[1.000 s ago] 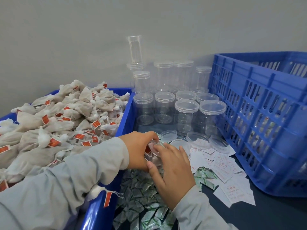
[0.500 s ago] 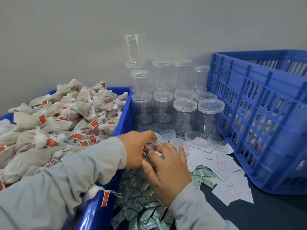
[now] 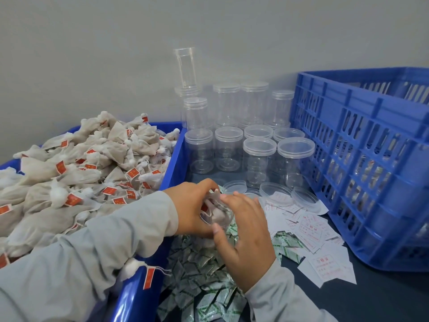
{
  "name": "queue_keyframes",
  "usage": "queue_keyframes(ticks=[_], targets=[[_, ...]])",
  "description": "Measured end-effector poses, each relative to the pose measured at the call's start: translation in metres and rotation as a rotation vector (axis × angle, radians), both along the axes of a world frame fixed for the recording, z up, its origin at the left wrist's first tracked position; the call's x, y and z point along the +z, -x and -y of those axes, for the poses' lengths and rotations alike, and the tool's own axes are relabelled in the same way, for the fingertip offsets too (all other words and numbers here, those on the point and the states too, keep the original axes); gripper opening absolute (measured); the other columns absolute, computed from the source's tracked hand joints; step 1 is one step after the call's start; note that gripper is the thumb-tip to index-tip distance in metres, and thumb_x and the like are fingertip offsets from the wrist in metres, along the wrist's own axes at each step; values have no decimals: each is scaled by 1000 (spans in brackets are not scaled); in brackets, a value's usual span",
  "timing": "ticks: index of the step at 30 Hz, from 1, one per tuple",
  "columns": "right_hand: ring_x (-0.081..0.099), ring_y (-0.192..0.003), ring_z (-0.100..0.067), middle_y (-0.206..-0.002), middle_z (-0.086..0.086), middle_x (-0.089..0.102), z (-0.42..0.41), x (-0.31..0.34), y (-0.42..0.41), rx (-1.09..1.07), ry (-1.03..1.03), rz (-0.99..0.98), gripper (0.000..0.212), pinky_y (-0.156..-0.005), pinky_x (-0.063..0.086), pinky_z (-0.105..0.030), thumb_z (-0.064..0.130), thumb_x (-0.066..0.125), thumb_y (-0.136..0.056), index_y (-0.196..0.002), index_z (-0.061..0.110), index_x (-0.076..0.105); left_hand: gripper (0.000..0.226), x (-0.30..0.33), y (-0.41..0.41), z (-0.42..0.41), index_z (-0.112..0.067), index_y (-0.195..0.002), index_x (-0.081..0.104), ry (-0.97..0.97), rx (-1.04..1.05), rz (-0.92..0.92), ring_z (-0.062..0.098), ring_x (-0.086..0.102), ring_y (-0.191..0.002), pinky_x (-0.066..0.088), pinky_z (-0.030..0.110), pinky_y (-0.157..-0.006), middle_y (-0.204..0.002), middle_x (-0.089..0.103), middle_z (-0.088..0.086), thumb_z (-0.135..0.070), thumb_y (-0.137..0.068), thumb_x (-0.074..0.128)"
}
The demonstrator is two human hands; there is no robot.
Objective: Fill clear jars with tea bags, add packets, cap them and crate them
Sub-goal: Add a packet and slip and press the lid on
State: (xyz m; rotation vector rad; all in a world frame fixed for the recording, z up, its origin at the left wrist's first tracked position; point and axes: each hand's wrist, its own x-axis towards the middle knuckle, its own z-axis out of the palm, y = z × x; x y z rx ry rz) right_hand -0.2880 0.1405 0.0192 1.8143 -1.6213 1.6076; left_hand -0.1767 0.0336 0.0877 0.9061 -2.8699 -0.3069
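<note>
A clear jar (image 3: 217, 214) stuffed with beige tea bags sits tilted between my hands, its open mouth facing me. My left hand (image 3: 191, 209) grips the jar from the left, fingers curled over its top. My right hand (image 3: 246, 238) holds it from the right, thumb under the rim and fingertips at the mouth. A heap of tea bags (image 3: 76, 173) with red tags fills the blue bin (image 3: 173, 168) at left. Green-and-white packets (image 3: 204, 277) lie piled below my hands. Loose clear lids (image 3: 235, 186) lie just behind the jar.
Empty capped jars (image 3: 260, 163) stand in stacked rows against the wall, with a narrow clear tube (image 3: 185, 67) on top. A large blue slatted crate (image 3: 366, 163) stands at right. White printed slips (image 3: 311, 231) are scattered on the dark table (image 3: 383, 296).
The jar has tipped toward me between my hands, so the tea bags inside show. My right thumb has slid under its rim. Both hands stay in the same spot.
</note>
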Motion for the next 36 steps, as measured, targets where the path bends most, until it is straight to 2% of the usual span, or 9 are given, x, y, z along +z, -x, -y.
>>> queue_keyframes(ticks=[3, 7, 15, 18, 22, 27, 30, 33, 36], targets=[[50, -107, -17, -108, -4, 62, -1, -1, 6, 20, 18, 28, 40, -91, 44, -57, 24, 51, -76, -109, 4, 62, 80, -1, 0, 1, -29, -120, 35, -50, 35, -80, 6, 58, -84, 50, 28, -81, -92, 59, -15, -60, -54, 68], [50, -107, -13, -106, 1, 63, -1, -4, 10, 28, -60, 20, 42, -105, 31, -49, 24, 47, -72, -108, 9, 62, 81, -1, -1, 3, -33, -112, 33, -105, 37, -86, 5, 59, -82, 51, 29, -78, -88, 61, -14, -68, -46, 65], [60, -99, -21, -101, 2, 66, -10, 17, 30, 56, -177, -354, 30, -92, 46, -52, 24, 60, -74, -102, 15, 68, 87, 3, -6, 1, -32, -119, 31, -190, -15, -106, 4, 61, -83, 50, 27, -81, -91, 64, -11, -62, -51, 76], [62, -99, -26, -109, -3, 65, -18, 31, 41, 165, -307, -446, 49, -87, 49, -48, 23, 80, -68, -113, 13, 65, 74, 9, -9, -3, -43, -108, 32, -282, -62, -171, 8, 64, -84, 51, 29, -82, -93, 68, -6, -49, -55, 83], [59, -102, -31, -121, -12, 53, -29, 40, 36, 302, -416, -306, 67, -85, 51, -45, 29, 82, -66, -125, 10, 57, 77, 15, -8, -18, -40, -107, 41, -384, -106, -345, 7, 66, -80, 52, 22, -77, -91, 69, -4, -52, -44, 84], [58, -100, -21, -116, -8, 54, -42, 48, 33, 287, -280, -178, 54, -85, 51, -35, 33, 78, -71, -117, 14, 58, 80, 20, -5, -32, -27, -120, 44, -543, -97, -465, 11, 67, -85, 53, 20, -73, -96, 70, 3, -21, -54, 89], [54, -102, -14, -114, -6, 55, -52, 62, 40, 240, -227, -173, 57, -90, 46, -24, 26, 84, -64, -115, 11, 61, 77, 23, -2, -31, -21, -116, 49, -769, -64, -649, 15, 69, -80, 54, 25, -65, -99, 71, 5, -44, -52, 83], [53, -103, -10, -112, -6, 56, -66, 90, 56, 145, -141, -160, 61, -95, 41, -16, 27, 85, -59, -112, 7, 63, 35, 25, 7, -20, -12, -111, 51, -1067, 158, -831, 25, 65, -59, 49, 37, -52, -88, 66, 13, -28, -80, 54], [54, -101, -9, -109, -5, 58, -86, 131, 75, 34, -41, -153, 60, -93, 43, -17, 24, 84, -58, -111, 6, 63, 47, 21, 7, -15, -12, -107, 54, -1104, 170, -812, 28, 64, -60, 50, 37, -55, -94, 66, 15, -35, -67, 59]])
